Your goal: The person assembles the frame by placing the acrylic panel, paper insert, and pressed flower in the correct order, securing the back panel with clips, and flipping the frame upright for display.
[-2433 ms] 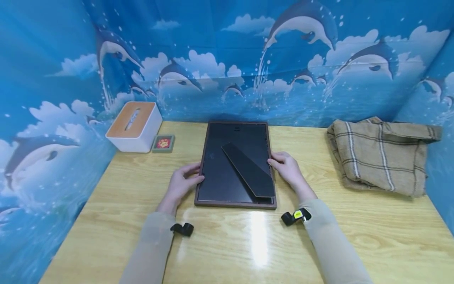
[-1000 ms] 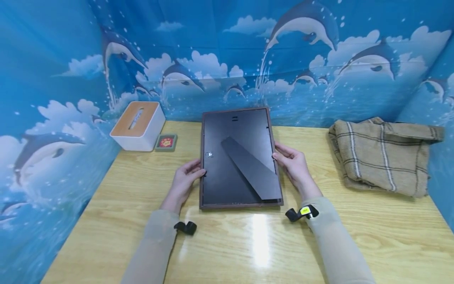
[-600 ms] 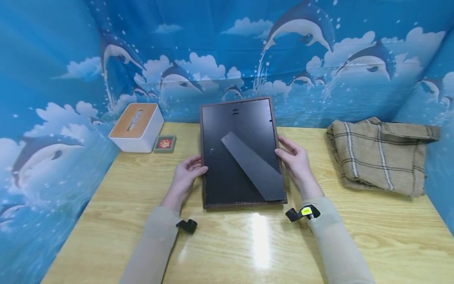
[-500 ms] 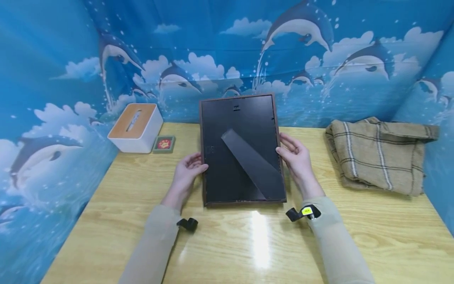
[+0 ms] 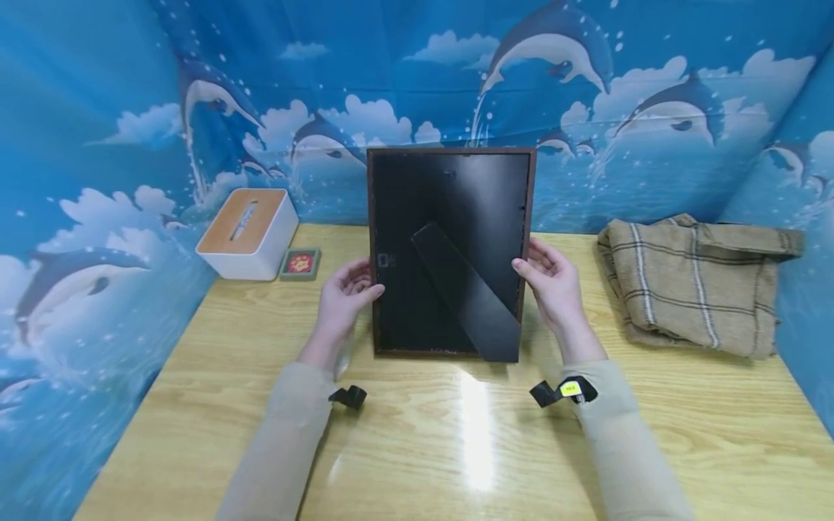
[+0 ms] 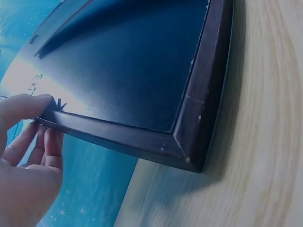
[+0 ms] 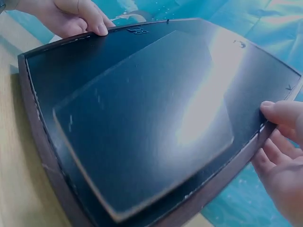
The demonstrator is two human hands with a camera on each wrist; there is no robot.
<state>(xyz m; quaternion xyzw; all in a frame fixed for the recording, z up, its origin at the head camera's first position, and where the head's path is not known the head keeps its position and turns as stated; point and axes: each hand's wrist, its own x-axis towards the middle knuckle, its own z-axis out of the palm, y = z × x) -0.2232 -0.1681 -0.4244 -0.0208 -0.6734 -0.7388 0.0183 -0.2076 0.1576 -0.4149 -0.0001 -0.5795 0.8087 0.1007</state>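
Observation:
A picture frame with a dark wood border and black backing stands raised on its lower edge, its back towards me. Its black easel leg slants across the backing from the middle to the lower right. My left hand grips the left border, thumb on the back and fingers behind. On the opposite border my right hand pinches in the same way. The left wrist view shows the frame's corner close over the wooden table. The front of the frame is hidden.
A white tissue box with a wooden lid stands at the back left, beside a small green square with a red centre. A folded brown plaid cloth lies at the right. A dolphin-print curtain hangs behind the table.
Both hands have tilted the picture frame up from lying almost flat to nearly upright. Its top edge has risen against the curtain, and the hands have moved up with its sides.

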